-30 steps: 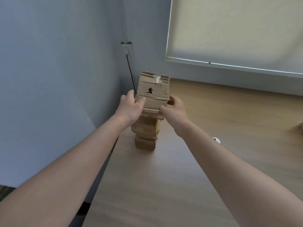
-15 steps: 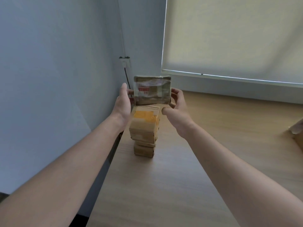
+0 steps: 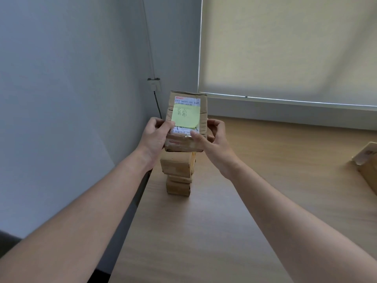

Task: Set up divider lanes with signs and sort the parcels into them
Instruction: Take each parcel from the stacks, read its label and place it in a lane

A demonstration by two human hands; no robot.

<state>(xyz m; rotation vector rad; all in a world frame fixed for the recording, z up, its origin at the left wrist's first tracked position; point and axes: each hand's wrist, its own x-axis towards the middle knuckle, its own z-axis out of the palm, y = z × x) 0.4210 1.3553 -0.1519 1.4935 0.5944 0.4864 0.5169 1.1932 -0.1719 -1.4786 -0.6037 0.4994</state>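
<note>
Fingers and thumbs of both hands were curled round a cardboard parcel (image 3: 186,121), the left hand (image 3: 156,136) gripping its left edge with the thumb laid on the front face, the right hand (image 3: 214,137) gripping its right edge with the thumb pressed on the lower part of the front. Both grips were clamped on that parcel, which was held upright and tilted toward the camera, directly above a stack of parcels (image 3: 178,172); whether its lower edge touched the top of the stack could not be told. On the parcel's front sat a white shipping label (image 3: 187,101), and a yellow-green sticky note (image 3: 185,116) with handwritten characters covered the label's middle. The stack stood on the wooden table (image 3: 204,231), near the table's left edge and close to the grey wall (image 3: 71,99). Behind the stack, a wall socket (image 3: 154,84) with a dark cable (image 3: 157,104) hung on that wall. Right of the stack, well apart, a cardboard box (image 3: 367,166) lay at the table's far right. A pale roller blind (image 3: 285,48) covered the window above.
</note>
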